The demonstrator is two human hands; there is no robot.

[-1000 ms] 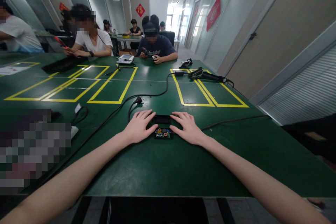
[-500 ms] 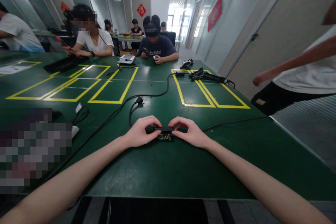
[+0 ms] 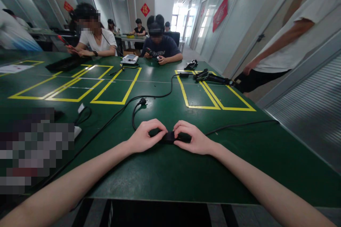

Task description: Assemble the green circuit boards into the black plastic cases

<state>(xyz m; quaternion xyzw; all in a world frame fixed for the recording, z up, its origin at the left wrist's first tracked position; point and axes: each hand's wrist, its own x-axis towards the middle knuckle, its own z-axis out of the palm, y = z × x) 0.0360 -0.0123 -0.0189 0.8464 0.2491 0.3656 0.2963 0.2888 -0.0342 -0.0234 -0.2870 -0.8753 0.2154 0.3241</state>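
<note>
We see our two bare hands meeting over a small, dark, oblong plastic case on the green tabletop. The case lies directly between them, its long axis running from side to side, one hand at each end and neither clearly nearer. Our left hand curves inward, thumb and fingers drawn close together on the left end. Our right hand mirrors it, gripping the right end between thumb and fingertips, with a rounded gap behind them. Beyond the left grip lies a black plug; a thin black cable extends outward from beside the right.
</note>
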